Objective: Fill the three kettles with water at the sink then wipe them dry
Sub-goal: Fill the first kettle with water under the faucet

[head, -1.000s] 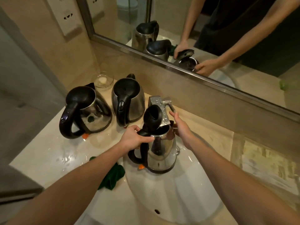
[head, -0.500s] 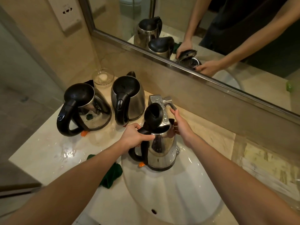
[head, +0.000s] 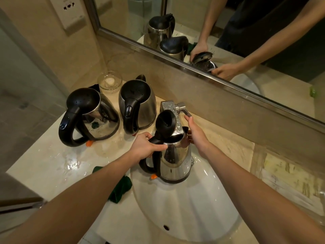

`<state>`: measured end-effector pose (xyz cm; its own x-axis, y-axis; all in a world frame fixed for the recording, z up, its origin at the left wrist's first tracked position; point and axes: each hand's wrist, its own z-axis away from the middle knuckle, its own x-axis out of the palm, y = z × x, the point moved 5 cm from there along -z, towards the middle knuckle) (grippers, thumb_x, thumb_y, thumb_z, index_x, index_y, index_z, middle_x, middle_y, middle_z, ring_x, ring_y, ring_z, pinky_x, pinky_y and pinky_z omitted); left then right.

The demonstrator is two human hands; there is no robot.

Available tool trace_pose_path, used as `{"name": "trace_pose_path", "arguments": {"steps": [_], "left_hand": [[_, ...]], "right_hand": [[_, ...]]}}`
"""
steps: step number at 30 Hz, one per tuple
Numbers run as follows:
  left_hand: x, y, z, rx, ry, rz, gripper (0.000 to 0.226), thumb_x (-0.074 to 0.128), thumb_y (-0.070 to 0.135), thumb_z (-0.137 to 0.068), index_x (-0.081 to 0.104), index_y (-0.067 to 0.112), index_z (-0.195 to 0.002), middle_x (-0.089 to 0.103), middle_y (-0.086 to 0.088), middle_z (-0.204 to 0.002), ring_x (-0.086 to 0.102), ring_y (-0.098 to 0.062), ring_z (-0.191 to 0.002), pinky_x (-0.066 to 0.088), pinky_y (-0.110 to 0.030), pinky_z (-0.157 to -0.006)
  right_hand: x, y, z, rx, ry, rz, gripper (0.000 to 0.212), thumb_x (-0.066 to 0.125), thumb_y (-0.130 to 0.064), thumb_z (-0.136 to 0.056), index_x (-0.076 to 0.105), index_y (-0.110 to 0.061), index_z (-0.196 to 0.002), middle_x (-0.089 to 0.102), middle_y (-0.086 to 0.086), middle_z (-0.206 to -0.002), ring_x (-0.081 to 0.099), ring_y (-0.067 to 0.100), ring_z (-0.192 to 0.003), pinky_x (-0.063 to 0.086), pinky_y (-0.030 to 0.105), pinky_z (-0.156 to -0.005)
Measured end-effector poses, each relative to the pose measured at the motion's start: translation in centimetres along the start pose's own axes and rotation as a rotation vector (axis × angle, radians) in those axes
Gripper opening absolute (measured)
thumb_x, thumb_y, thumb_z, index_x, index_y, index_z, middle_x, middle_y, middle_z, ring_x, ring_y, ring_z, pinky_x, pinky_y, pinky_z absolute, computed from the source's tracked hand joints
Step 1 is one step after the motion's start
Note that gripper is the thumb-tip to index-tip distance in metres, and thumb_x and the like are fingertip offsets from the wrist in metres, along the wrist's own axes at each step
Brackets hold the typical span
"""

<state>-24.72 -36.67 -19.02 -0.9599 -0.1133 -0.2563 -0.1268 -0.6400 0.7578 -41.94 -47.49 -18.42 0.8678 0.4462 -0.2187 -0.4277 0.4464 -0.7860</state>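
A steel kettle [head: 176,161] with its black lid [head: 165,123] flipped open stands upright in the white sink [head: 186,210], its mouth under the chrome tap [head: 168,107]. My left hand [head: 145,147] grips its black handle. Behind the kettle, my right hand [head: 195,133] reaches with straight fingers that touch the tap's lever [head: 186,112]. Two more steel kettles with closed black lids stand on the wet counter: one at the left [head: 91,118], one in the middle [head: 139,106]. A dark green cloth [head: 120,189] lies crumpled at the sink's left rim.
A small glass dish [head: 110,81] sits in the counter's back corner behind the kettles. A wide mirror [head: 228,32] runs along the back wall, and a wall socket [head: 70,13] is at the upper left. The counter [head: 52,166] drops off at its left edge.
The view has shifted slightly. Both hands and the kettle keep the same places.
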Motion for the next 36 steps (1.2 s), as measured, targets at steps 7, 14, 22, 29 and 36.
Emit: {"name": "trace_pose_path", "arguments": {"steps": [7,14,22,29,36], "left_hand": [[0.0,0.2,0.0,-0.001,-0.015,-0.022,0.046,0.086,0.031,-0.066,0.052,0.019,-0.094,0.064,-0.005,-0.068,0.056,-0.013,-0.052,0.047,-0.026,-0.051],[-0.1,0.3,-0.1,0.0,-0.024,-0.022,0.05,0.086,0.032,-0.066,0.051,0.018,-0.098,0.063,-0.004,-0.066,0.055,-0.012,-0.05,0.046,-0.024,-0.05],[0.0,0.0,-0.2,0.0,-0.017,-0.023,0.049,0.086,0.032,-0.065,0.052,0.018,-0.097,0.063,-0.001,-0.063,0.055,-0.01,-0.048,0.045,-0.023,-0.05],[-0.1,-0.8,-0.8,0.019,0.0,0.011,0.048,0.089,0.032,-0.062,0.053,0.018,-0.09,0.063,0.0,-0.068,0.057,-0.009,-0.057,0.042,-0.023,-0.055],[-0.4,-1.8,-1.2,0.016,0.003,0.008,0.047,0.089,0.034,-0.061,0.053,0.018,-0.088,0.064,-0.002,-0.071,0.058,-0.013,-0.06,0.045,-0.026,-0.055]], "right_hand": [[0.0,0.1,-0.1,-0.014,-0.006,-0.003,0.057,0.019,-0.069,-0.096,0.04,-0.047,-0.144,0.043,0.004,-0.15,0.042,0.026,-0.136,0.034,0.048,-0.113],[-0.2,0.1,-0.3,-0.027,0.002,-0.001,0.058,0.02,-0.069,-0.095,0.041,-0.046,-0.143,0.045,0.007,-0.148,0.044,0.028,-0.134,0.035,0.05,-0.113],[-0.1,0.2,-0.4,-0.026,0.004,0.008,0.06,0.02,-0.073,-0.092,0.041,-0.048,-0.142,0.043,0.005,-0.15,0.041,0.028,-0.136,0.034,0.052,-0.113],[0.5,0.4,-0.1,-0.046,-0.012,0.043,0.072,0.021,-0.082,-0.08,0.042,-0.05,-0.141,0.043,0.002,-0.15,0.041,0.027,-0.137,0.034,0.053,-0.113],[1.2,1.3,-0.7,-0.02,-0.005,0.028,0.062,0.021,-0.072,-0.093,0.044,-0.043,-0.142,0.053,0.003,-0.141,0.048,0.026,-0.131,0.039,0.051,-0.11]]}}
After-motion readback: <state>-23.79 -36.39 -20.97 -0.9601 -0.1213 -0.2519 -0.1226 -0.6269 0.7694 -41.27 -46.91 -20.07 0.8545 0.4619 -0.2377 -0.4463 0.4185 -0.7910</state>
